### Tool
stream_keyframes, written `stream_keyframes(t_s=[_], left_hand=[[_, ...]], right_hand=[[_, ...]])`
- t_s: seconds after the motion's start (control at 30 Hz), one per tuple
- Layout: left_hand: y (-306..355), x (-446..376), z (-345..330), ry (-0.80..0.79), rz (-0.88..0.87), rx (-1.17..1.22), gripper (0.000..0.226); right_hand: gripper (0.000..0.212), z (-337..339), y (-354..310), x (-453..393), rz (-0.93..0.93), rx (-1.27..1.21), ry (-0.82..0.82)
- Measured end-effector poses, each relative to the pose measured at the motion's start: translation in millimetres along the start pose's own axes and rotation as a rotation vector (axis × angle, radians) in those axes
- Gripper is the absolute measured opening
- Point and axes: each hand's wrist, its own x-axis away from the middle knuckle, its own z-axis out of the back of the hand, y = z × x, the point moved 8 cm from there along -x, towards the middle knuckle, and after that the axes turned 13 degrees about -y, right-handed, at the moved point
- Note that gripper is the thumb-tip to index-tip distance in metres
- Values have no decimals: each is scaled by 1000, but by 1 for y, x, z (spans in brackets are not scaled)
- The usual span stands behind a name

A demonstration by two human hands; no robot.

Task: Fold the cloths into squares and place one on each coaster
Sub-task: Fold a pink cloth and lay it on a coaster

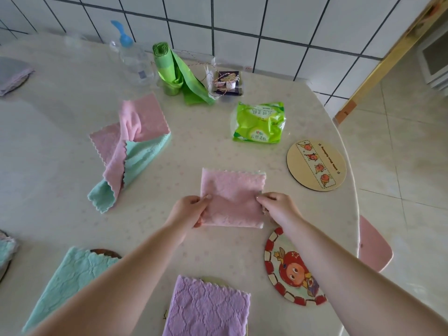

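A pink cloth (pixel 232 190), folded to a near square, lies on the table's middle. My left hand (pixel 188 209) grips its left edge and my right hand (pixel 278 208) grips its right edge. A round coaster with a red cartoon face (pixel 288 270) lies bare just below my right hand. A tan round coaster (pixel 316 164) lies bare to the right. A folded purple cloth (pixel 208 309) covers a coaster at the near edge. A folded teal cloth (pixel 70 280) covers most of a dark coaster (pixel 106 252). An unfolded pink and teal cloth pile (pixel 131 146) lies at the left.
A green tissue pack (pixel 258 122), a green bag roll (pixel 169 69), a clear spray bottle (pixel 135 57) and a small string-tied packet (pixel 226 83) stand at the back. More cloth-covered coasters sit at the far left (pixel 12 73) and left edge (pixel 6 251). A pink chair seat (pixel 373 246) is right of the table.
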Motion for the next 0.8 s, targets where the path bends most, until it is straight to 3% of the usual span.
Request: stream_keyframes(t_s=[0.27,0.37,0.57,0.67,0.8], left_hand=[[1,0,-2,-5,15,-45,43],[10,3,-3,6,-64,-205,43],[20,6,3,142,-138,-347,26],[28,8,14,288,-199,-253,12],[36,3,5,200,-282,-141,20]], right_hand=[[22,-1,8,-14,-1,38,-2],[25,2,10,-14,45,20,27],[29,5,3,-11,106,-1,102],[20,12,-6,-14,140,4,159],[17,20,-11,-17,173,-2,224]])
